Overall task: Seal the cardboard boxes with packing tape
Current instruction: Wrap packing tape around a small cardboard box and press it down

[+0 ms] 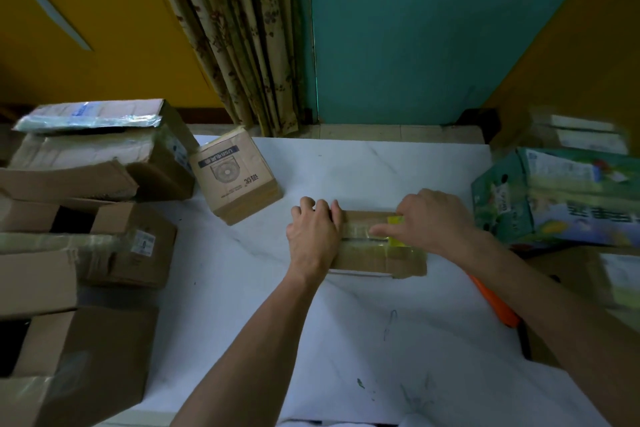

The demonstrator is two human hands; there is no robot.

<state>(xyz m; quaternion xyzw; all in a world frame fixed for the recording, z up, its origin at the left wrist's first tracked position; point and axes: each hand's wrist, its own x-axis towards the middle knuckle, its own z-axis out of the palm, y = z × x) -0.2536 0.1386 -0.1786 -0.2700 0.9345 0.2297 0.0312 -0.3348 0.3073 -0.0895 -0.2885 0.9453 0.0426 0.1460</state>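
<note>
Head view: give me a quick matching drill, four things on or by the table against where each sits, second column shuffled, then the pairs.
1. flat cardboard box
2. fan-printed box
3. green printed carton
4. orange object

A. at the right edge of the table, partly hidden by an arm
B. under the left hand and right hand
C. tilted, left of centre, farther back
D. far right, beside the table

Pairs: 1-B, 2-C, 3-D, 4-A.
</note>
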